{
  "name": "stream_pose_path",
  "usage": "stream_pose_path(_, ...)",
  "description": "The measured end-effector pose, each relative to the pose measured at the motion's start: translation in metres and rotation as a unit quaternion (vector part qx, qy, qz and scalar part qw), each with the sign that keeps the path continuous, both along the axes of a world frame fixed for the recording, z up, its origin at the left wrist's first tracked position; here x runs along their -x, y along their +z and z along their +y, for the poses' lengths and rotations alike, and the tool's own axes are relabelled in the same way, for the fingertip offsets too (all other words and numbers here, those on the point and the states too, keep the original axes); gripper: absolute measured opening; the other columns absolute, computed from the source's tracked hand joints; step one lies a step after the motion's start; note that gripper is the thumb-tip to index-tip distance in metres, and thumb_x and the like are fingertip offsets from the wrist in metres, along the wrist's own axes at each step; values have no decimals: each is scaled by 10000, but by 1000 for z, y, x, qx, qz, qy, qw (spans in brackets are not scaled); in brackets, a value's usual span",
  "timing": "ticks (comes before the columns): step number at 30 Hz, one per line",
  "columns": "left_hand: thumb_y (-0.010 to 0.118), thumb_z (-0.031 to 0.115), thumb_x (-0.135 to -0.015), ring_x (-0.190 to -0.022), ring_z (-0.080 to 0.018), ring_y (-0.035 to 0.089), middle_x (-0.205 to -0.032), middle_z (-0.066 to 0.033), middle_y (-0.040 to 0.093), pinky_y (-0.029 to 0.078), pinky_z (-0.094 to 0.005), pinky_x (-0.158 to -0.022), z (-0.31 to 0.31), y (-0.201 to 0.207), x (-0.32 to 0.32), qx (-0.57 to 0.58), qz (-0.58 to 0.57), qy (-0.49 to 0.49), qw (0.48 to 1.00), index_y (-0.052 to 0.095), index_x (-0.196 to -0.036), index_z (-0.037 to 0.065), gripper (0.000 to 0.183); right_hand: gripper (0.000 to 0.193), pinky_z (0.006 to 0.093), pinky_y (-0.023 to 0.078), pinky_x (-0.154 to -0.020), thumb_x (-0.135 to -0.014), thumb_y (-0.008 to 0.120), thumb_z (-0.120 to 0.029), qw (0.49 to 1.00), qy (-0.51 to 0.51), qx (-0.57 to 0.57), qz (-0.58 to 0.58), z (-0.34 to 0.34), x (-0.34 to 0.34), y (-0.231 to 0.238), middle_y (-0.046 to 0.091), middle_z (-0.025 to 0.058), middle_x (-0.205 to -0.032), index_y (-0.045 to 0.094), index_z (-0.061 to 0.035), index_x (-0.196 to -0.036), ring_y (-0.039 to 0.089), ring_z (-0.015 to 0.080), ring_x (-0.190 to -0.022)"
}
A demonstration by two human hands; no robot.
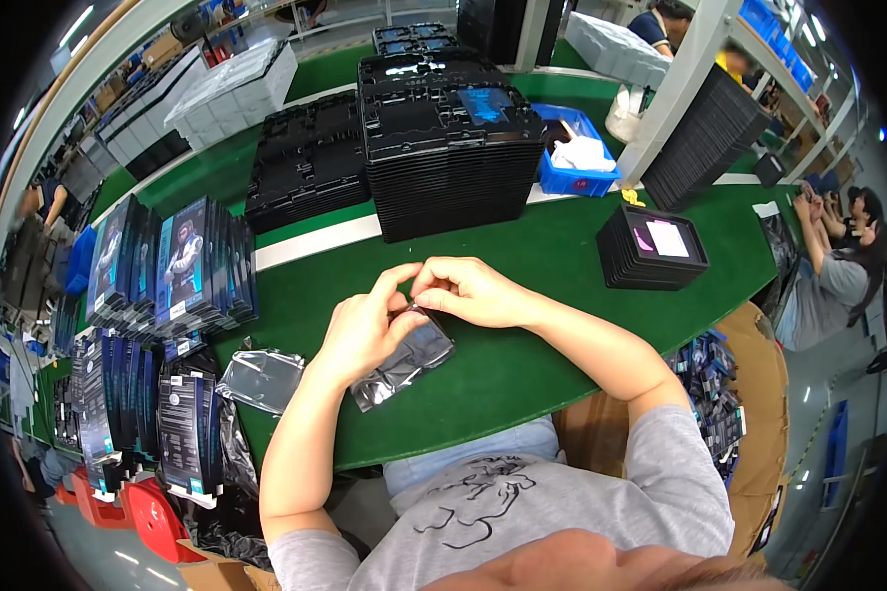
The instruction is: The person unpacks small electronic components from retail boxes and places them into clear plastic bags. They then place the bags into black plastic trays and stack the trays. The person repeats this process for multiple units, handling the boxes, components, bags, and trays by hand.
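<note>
A shiny dark plastic bag (411, 362) with something flat inside lies on the green tabletop (522, 364) in front of me. My left hand (370, 323) is closed at its upper edge, thumb along the bag and fingers curled. From the other side my right hand (471, 293) pinches the same edge, its fingertips meeting those of the left. What exactly sits between the fingertips is hidden. Left of my left forearm rests another bag, clear and flat (264, 379).
Printed boxes (182, 261) stand in stacks at the left. Tall black tray stacks (448, 182) rise at the back, beside a blue bin (579, 181). Smaller black trays (648, 264) sit to the right. A cardboard box (759, 394) full of small packages stands below the right edge.
</note>
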State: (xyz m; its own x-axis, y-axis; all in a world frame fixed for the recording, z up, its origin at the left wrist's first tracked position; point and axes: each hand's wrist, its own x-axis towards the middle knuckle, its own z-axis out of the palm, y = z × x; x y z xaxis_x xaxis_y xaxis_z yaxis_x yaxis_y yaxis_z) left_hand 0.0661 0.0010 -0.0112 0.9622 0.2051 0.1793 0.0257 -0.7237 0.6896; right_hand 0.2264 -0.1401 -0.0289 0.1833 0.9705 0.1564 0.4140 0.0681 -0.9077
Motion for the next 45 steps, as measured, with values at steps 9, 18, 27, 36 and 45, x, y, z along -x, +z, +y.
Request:
stream_pose_path(9,777,298,-804,-725,-226,694,-784,-39,724,507,-350,-672,3,-4,-5,56,74,-23,995,523,-1165,98,484,332,330,446,-637,-910,671,-353,995,43,29,-87,-4,-1,3,574,52,-778,549,-45,-885,524,158,-678)
stream_pose_path(18,814,209,-765,-672,-174,696,-765,-80,728,509,-286,-627,3,-4,-2,-10,35,-24,999,649,-915,31,286,357,406,445,-632,-936,597,-390,988,35,106,-107,-9,0,7,588,117,-689,554,-45,-856,578,273,-652)
stream_pose_path(27,800,237,-755,-712,-206,703,-763,-59,721,527,-320,-663,-2,5,-1,-41,49,36,997,718,-906,110,214,295,467,452,-660,-963,543,-334,980,-21,69,-187,-7,5,6,621,145,-728,584,-63,-856,605,360,-716)
stream_pose_path(36,711,124,-875,-784,-124,663,-837,-50,710,527,-286,-726,-9,-14,-10,180,18,34,983,667,-1002,11,176,339,393,481,-632,-999,495,-379,985,-12,52,-162,-9,-10,7,603,107,-730,573,-69,-886,611,285,-684)
stream_pose_path(45,741,211,-835,-748,-142,664,-805,-60,712,517,-302,-708,-4,-15,-8,160,43,68,984,710,-924,36,199,285,284,416,-598,-901,699,-286,994,67,81,5,-8,-12,-1,526,0,-707,556,-40,-884,489,105,-653)
